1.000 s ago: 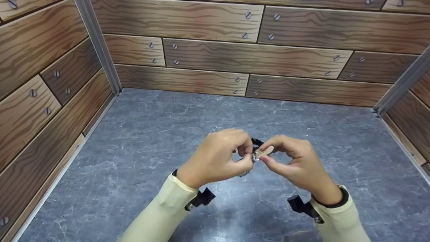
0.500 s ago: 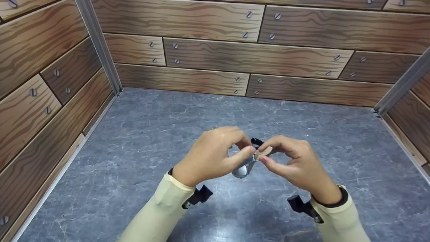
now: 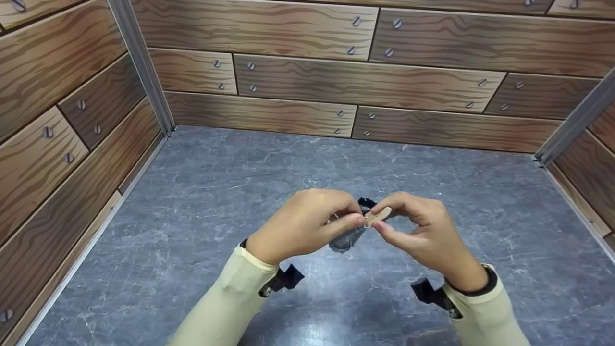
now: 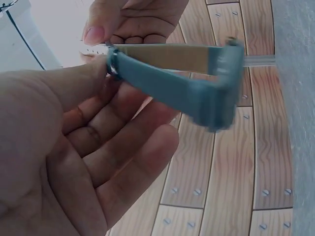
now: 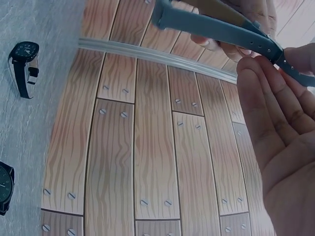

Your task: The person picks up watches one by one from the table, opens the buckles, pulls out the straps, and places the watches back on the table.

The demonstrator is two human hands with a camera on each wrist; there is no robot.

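A wristwatch (image 4: 162, 88) with a blue-grey strap is held up between both hands, its strap looped through the buckle (image 4: 113, 63). My left hand (image 3: 307, 221) pinches it at the buckle between thumb and index finger. The other left fingers, seen in the left wrist view, are spread below the strap. My right hand (image 3: 427, 235) pinches the strap's free end (image 3: 380, 216), which shows its beige lining and small holes. The watch case (image 4: 224, 88) hangs away from the hands and looks blurred; its dial is hidden in both wrist views.
Behind the hands lies a black watch (image 5: 24, 51) on the grey marbled table (image 3: 240, 168). A second dark watch (image 5: 5, 186) is cut off by the right wrist view's edge. Wood-patterned walls (image 3: 288, 77) enclose the table at the back and sides.
The left thumb has shifted forward over the buckle, and less of the buckle shows. More of the watch case has come out below the left hand. The right hand keeps nearly the same place.
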